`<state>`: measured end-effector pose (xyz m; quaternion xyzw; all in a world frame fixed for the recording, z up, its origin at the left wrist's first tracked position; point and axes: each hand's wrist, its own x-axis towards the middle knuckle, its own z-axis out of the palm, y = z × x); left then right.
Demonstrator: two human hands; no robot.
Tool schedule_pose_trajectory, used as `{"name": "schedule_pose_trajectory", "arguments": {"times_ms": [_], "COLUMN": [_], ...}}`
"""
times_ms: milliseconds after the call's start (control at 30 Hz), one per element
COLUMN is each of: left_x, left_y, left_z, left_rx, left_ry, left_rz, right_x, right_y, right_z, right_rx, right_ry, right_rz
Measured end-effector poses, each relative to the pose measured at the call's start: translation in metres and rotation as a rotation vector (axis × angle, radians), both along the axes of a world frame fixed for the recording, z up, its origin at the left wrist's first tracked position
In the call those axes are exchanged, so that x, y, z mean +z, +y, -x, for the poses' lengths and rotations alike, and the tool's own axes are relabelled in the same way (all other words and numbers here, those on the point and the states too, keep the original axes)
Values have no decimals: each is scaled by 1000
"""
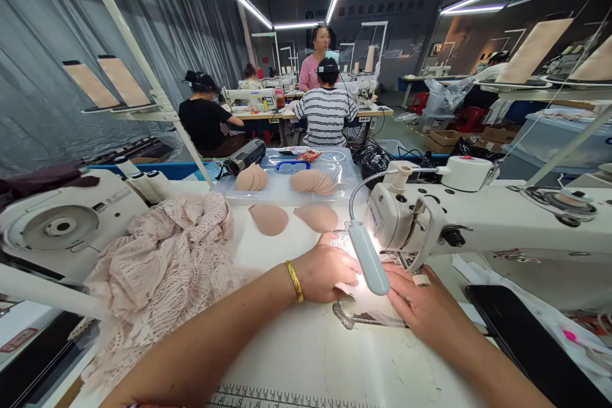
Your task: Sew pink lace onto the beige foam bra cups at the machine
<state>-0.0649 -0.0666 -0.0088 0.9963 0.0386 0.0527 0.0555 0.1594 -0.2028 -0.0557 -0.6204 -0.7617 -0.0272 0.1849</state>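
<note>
Pale lace fabric (366, 298) lies under the sewing machine's (406, 213) needle area, brightly lit by a small gooseneck lamp (369, 258). My left hand (327, 268), a gold bangle at its wrist, is curled over the fabric left of the needle, fingers bent onto it. My right hand (418, 296) rests flat beside the presser foot, fingers stretched toward the lamp head, which partly covers their tips. Two teardrop-shaped beige pads (270, 220) lie on the table behind my left hand. Where the needle meets the cloth is hidden.
A heap of beige lace (172, 255) covers the table's left side. Stacked beige pads (313, 182) sit on a clear plastic lid (344, 166). A black phone (521, 331) lies at right. Thread cones (538, 48) stand above. Several people work at machines ahead.
</note>
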Motion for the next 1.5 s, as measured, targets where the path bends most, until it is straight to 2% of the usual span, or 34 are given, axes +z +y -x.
{"name": "schedule_pose_trajectory", "arguments": {"times_ms": [233, 500, 600, 933, 1500], "left_x": [2, 4, 4, 0, -5], "left_y": [-2, -8, -7, -7, -7], "left_z": [2, 8, 9, 8, 7], "left_rx": [-5, -24, -19, -12, 1], "left_ry": [43, 44, 41, 38, 10], "left_rz": [25, 66, 79, 45, 51], "right_x": [-2, 5, 10, 17, 23], "right_y": [-2, -9, -9, -5, -3], "right_z": [2, 11, 11, 23, 28], "right_rx": [20, 31, 55, 153, 173], "right_ry": [-8, 127, 194, 125, 82], "right_rz": [35, 263, 299, 167, 162]}}
